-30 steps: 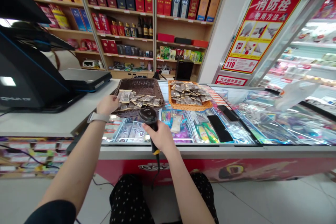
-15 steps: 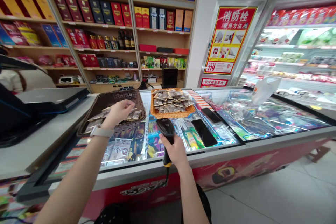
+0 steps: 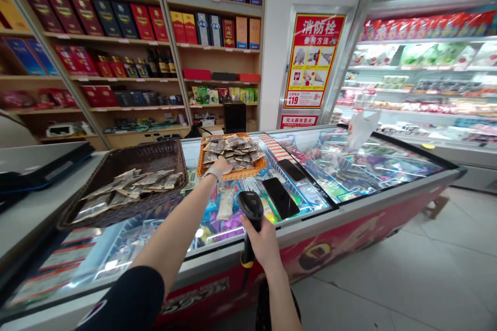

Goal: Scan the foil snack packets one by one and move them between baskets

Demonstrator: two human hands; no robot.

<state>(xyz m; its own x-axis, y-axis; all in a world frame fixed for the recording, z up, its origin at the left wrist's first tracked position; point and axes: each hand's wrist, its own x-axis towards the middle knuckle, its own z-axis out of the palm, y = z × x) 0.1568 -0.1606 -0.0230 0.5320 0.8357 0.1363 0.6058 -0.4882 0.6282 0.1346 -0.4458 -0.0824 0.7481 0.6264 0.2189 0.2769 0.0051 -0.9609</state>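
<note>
My right hand is wrapped around the handle of a black barcode scanner with yellow trim, held upright over the freezer's front edge. My left hand, with a pale band at the wrist, reaches over the front of an orange wicker basket. Small flat packets are heaped in that basket, and my left fingertips are among or just above the nearest ones. Whether they grip a packet cannot be made out. To the left stands a dark brown wicker basket with similar packets at its front.
Both baskets rest on the glass top of a chest freezer. Right of the orange basket lie a black phone and a second dark phone. A plastic bag stands farther right. A counter borders the left side.
My left hand has moved right, from the brown basket to the orange one. The view has shifted left to right, and my right hand still holds the scanner.
</note>
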